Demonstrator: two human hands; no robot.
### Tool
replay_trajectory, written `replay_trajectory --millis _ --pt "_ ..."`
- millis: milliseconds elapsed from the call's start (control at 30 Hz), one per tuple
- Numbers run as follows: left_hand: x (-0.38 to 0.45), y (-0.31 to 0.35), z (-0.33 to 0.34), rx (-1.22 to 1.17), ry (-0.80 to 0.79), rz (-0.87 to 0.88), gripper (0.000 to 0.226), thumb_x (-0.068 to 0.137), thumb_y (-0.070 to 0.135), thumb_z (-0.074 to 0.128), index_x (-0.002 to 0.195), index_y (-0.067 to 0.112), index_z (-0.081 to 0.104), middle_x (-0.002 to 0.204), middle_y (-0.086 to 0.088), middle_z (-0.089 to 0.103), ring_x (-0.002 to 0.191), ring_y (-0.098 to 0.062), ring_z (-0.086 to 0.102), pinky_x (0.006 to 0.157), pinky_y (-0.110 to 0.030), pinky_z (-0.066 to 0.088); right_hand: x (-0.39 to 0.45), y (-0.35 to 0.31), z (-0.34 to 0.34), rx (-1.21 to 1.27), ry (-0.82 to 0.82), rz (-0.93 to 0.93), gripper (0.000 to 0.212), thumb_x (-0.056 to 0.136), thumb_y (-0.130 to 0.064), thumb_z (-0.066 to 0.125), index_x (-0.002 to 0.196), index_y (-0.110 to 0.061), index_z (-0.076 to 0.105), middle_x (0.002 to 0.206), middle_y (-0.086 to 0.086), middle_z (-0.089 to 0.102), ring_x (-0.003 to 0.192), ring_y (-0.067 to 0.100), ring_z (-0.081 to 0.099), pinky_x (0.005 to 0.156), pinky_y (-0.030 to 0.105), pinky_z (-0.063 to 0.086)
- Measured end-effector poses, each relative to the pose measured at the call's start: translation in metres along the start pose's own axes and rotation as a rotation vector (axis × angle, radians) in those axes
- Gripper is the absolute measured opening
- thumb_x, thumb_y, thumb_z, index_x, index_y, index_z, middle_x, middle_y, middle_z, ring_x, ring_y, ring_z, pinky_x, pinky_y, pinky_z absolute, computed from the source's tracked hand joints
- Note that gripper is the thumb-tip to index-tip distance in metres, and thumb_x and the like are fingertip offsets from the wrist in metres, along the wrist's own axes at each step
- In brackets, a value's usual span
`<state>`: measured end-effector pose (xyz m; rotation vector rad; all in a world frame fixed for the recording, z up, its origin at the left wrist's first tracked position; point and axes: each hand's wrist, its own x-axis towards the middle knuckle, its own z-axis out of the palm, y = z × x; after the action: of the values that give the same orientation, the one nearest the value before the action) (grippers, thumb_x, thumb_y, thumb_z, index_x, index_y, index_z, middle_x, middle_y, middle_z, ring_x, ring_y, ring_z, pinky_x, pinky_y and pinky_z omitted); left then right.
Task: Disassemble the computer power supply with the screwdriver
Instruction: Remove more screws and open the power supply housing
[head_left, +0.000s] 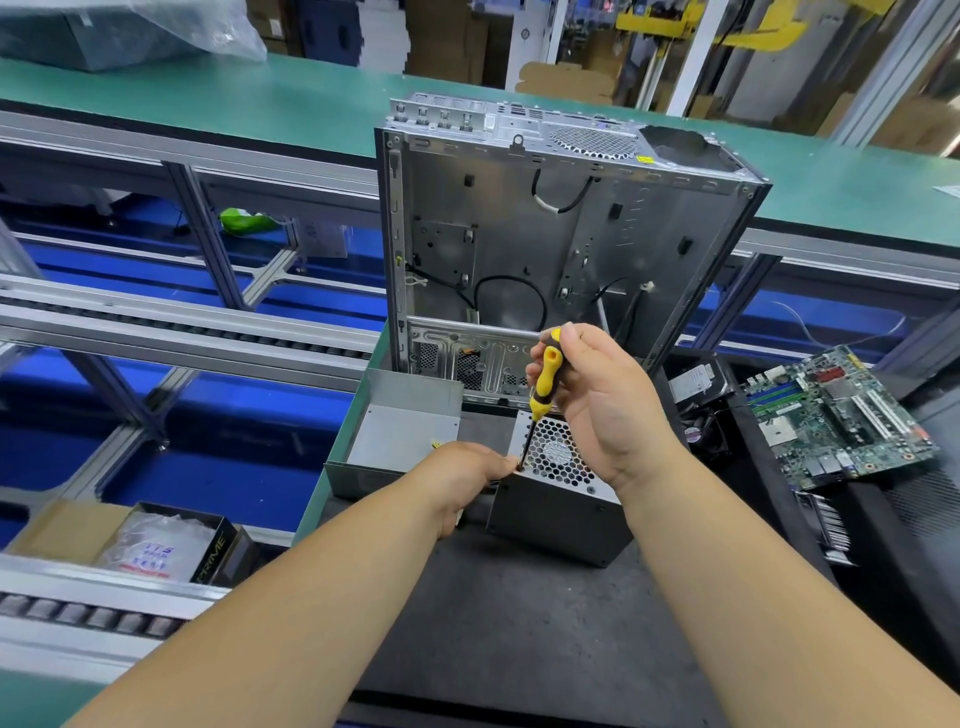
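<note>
Presently, the power supply sits on the dark work mat in front of the stripped computer case, its honeycomb fan grille facing up. The right hand is curled round the yellow-and-black handle of the screwdriver, holding it near upright, with the shaft running down to the left near corner of the grille face. The left hand rests against the unit's left side at that same corner, fingertips close to the tip; whether they pinch a screw cannot be told.

Assessment of handling: the unit is a rigid sheet-metal box, likely fairly heavy for its size and stable on the mat, though its painted sides could slide under downward pressure. Best held by bracing the flat side walls, well clear of the grille openings and the sharp sheet edges. A removed motherboard lies to the right, well apart.
</note>
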<state>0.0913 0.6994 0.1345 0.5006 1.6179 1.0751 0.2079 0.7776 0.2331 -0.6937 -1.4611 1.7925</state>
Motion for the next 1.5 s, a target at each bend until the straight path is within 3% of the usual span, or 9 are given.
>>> replay_trajectory --millis 300,467,733,933,1000,1033,1200,1300,1500 --pt "-0.003 0.001 0.001 0.006 0.013 -0.002 0.013 0.091 0.028 0.068 0.092 0.015 0.067 0.131 -0.019 0.061 0.128 -0.032 0.050 0.107 -0.045 0.035 -0.001 0.004 0.007 0.142 -0.116 -0.012 0.050 0.108 -0.036 0.026 0.093 -0.008 0.065 0.067 0.002 0.048 0.063 0.015 0.043 0.066 0.025 0.040" --pt "-0.004 0.003 0.002 0.015 0.039 0.000 0.019 0.092 0.027 0.067 0.101 0.011 0.067 0.131 -0.018 0.059 0.131 -0.032 0.046 0.110 -0.049 0.033 -0.002 0.005 0.007 0.123 -0.103 -0.012 0.019 0.094 -0.033 0.052 0.091 -0.014 0.049 0.072 0.000 0.056 0.064 0.014 0.049 0.066 0.026 0.043" --pt "-0.005 0.002 0.004 0.001 0.029 0.017 0.036 0.094 0.027 0.064 0.114 -0.003 0.062 0.131 -0.018 0.058 0.130 -0.032 0.045 0.110 -0.050 0.032 -0.001 0.004 -0.001 0.011 -0.079 -0.007 0.020 0.090 -0.034 0.057 0.089 -0.017 0.067 0.085 -0.003 0.065 0.078 0.016 0.058 0.073 0.030 0.046" --pt "-0.009 0.005 0.004 0.005 0.011 0.003 0.016 0.094 0.026 0.064 0.081 0.017 0.064 0.116 -0.012 0.066 0.122 -0.026 0.049 0.106 -0.047 0.036 -0.002 0.004 0.002 0.102 -0.099 -0.007 0.043 0.104 -0.034 0.041 0.092 -0.013 0.075 0.078 0.001 0.063 0.075 0.016 0.058 0.082 0.033 0.047" --pt "-0.010 0.005 0.004 0.000 0.010 0.006 0.022 0.094 0.026 0.065 0.073 0.018 0.061 0.086 -0.003 0.069 0.120 -0.016 0.040 0.091 -0.038 0.038 -0.001 0.005 0.005 0.126 -0.108 0.010 0.050 0.108 -0.036 0.031 0.095 -0.010 0.072 0.070 0.001 0.057 0.067 0.014 0.053 0.074 0.029 0.046" --pt "-0.010 0.005 0.004 0.001 0.010 0.007 0.023 0.093 0.026 0.065 0.072 0.018 0.061 0.074 0.003 0.064 0.077 -0.008 0.042 0.085 -0.033 0.035 -0.001 0.006 0.007 0.135 -0.107 0.017 0.053 0.108 -0.038 0.027 0.096 -0.009 0.070 0.066 0.001 0.053 0.064 0.014 0.049 0.070 0.028 0.043" --pt "-0.010 0.004 0.004 0.014 0.023 0.032 0.025 0.093 0.025 0.066 0.070 0.018 0.060 0.055 0.013 0.057 0.064 -0.007 0.048 0.069 -0.027 0.033 -0.001 0.005 0.009 0.180 -0.105 0.018 0.040 0.102 -0.048 0.038 0.097 -0.011 0.054 0.067 0.001 0.048 0.061 0.015 0.043 0.064 0.025 0.041" --pt "-0.012 0.005 0.004 0.022 0.029 0.033 0.024 0.093 0.026 0.066 0.071 0.018 0.061 0.058 0.011 0.057 0.064 -0.007 0.048 0.062 -0.025 0.032 -0.003 0.006 0.006 0.086 -0.095 -0.023 0.018 0.091 -0.031 0.056 0.091 -0.015 0.048 0.074 0.000 0.056 0.066 0.016 0.050 0.069 0.029 0.041" --pt "-0.013 0.006 0.005 0.024 0.026 0.028 0.019 0.093 0.028 0.065 0.078 0.017 0.065 0.083 0.000 0.065 0.079 -0.012 0.054 0.076 -0.030 0.036 -0.003 0.005 0.000 0.026 -0.080 -0.011 0.023 0.091 -0.034 0.054 0.091 -0.014 0.066 0.086 0.001 0.063 0.080 0.018 0.057 0.083 0.038 0.045"
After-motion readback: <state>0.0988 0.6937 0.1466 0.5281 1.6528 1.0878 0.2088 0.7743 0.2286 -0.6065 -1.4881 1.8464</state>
